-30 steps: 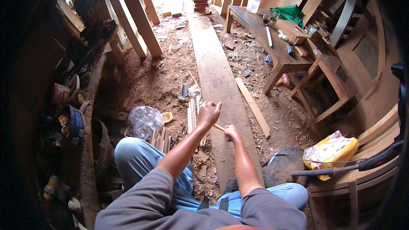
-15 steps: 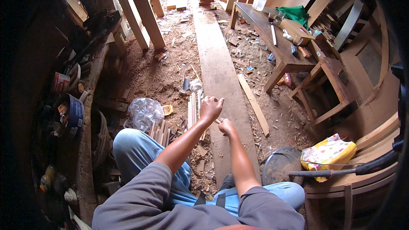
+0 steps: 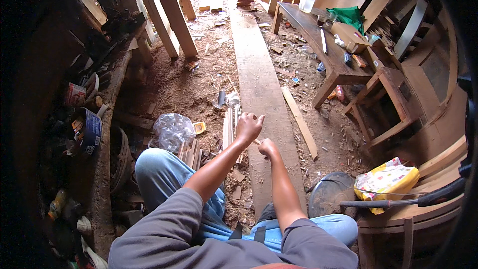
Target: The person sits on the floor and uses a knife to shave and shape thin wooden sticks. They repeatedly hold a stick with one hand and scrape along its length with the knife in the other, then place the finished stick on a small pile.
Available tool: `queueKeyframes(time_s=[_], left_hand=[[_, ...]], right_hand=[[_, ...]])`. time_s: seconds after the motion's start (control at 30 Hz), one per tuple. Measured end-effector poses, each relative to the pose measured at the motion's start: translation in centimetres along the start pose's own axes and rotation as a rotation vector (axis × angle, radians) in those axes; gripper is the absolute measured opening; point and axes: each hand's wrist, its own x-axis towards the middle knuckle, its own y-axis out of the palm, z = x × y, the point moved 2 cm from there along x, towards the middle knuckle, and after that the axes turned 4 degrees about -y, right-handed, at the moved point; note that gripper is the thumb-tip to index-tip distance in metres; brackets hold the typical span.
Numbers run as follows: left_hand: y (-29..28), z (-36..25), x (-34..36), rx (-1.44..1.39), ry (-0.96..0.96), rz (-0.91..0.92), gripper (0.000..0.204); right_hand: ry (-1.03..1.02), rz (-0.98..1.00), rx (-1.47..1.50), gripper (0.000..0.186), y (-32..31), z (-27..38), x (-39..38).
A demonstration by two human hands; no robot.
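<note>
Above a long wooden plank (image 3: 259, 69) that runs away from me between my legs, both hands are close together. My left hand (image 3: 249, 127) is curled, its thumb and fingers bent toward each other; what it grips, if anything, is hidden. Just below and to the right, my right hand (image 3: 269, 148) is closed on a thin pale stick (image 3: 257, 142), of which only a short end shows between the hands. Beside my left hand several narrow wooden strips (image 3: 228, 127) lie on the ground, left of the plank.
A clear plastic bag (image 3: 173, 132) and more strips (image 3: 191, 153) lie by my left knee. A flat wooden slat (image 3: 300, 122) is right of the plank. A low wooden table (image 3: 318, 45) with jars stands at right; a yellow package (image 3: 388, 179) is nearer. A cluttered bench (image 3: 112, 99) lines the left.
The whole view has shifted slightly, with the surroundings a little further right and lower. Both hands keep nearly the same pose and place over the plank.
</note>
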Motion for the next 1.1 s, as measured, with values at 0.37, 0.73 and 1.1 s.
queueKeyframes(time_s=[0.37, 0.73, 1.1], left_hand=[[0.1, 1.7, 0.6, 0.111, -0.007, 0.023, 0.05], [1.1, 8.2, 2.7, -0.008, -0.34, 0.685, 0.056], [0.4, 18.5, 4.6, -0.05, -0.552, 1.103, 0.015]], right_hand=[[0.006, -0.139, -0.216, 0.037, 1.0, -0.4, -0.3], [0.016, -0.108, -0.389, 0.036, -6.0, -6.2, 0.8], [0.068, -0.632, -0.735, 0.032, -28.0, -7.4, -15.6]])
